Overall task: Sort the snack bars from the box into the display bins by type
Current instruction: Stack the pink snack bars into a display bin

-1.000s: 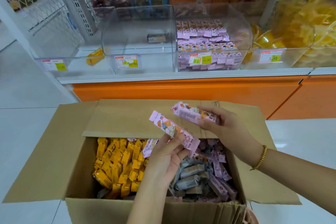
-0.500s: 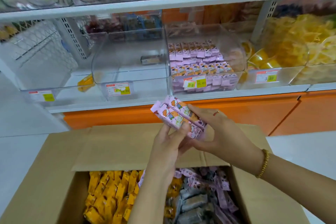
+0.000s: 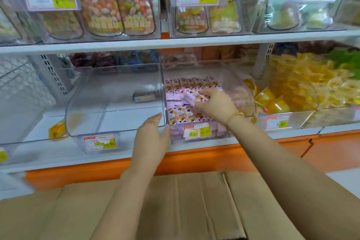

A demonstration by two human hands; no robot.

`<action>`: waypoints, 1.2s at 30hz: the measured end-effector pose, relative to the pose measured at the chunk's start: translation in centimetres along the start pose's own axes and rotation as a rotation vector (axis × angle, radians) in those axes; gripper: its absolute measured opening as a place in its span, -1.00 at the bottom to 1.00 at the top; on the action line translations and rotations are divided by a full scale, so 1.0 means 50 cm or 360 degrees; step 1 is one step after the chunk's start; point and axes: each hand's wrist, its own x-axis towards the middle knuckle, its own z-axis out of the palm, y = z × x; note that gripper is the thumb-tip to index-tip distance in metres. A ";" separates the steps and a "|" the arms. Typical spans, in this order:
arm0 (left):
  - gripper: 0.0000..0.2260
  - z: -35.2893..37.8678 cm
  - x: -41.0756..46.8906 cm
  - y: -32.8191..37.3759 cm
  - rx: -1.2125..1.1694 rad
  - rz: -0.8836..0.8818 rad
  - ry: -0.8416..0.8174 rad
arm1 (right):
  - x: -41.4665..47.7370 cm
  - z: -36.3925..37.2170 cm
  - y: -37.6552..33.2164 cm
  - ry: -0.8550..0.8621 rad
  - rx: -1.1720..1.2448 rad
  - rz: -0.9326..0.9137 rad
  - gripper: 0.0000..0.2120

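Snack bars (image 3: 193,95) in right hand (image 3: 216,106) inside clear bin (image 3: 249,95), white shelf (image 3: 194,147).

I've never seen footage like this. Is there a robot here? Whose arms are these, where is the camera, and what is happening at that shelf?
There is no robot here. These are a person's two bare arms, filmed by one wide-angle camera worn on the head, which looks forward and down at the hands. The right hand reaches into a clear bin on the shelf and grips pink snack bars. They are just above the stacked rows of the same kind already in that bin. The left hand is open and holds nothing. It is in front of the neighbouring bin, which holds one single bar. Along the bottom is a flap of the cardboard box that the bars come from.
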 end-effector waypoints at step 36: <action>-0.91 0.081 -0.692 -0.288 0.0201 -0.0609 -0.0657 | -0.603 0.357 0.335 -0.2143 -0.1285 0.0005 -0.70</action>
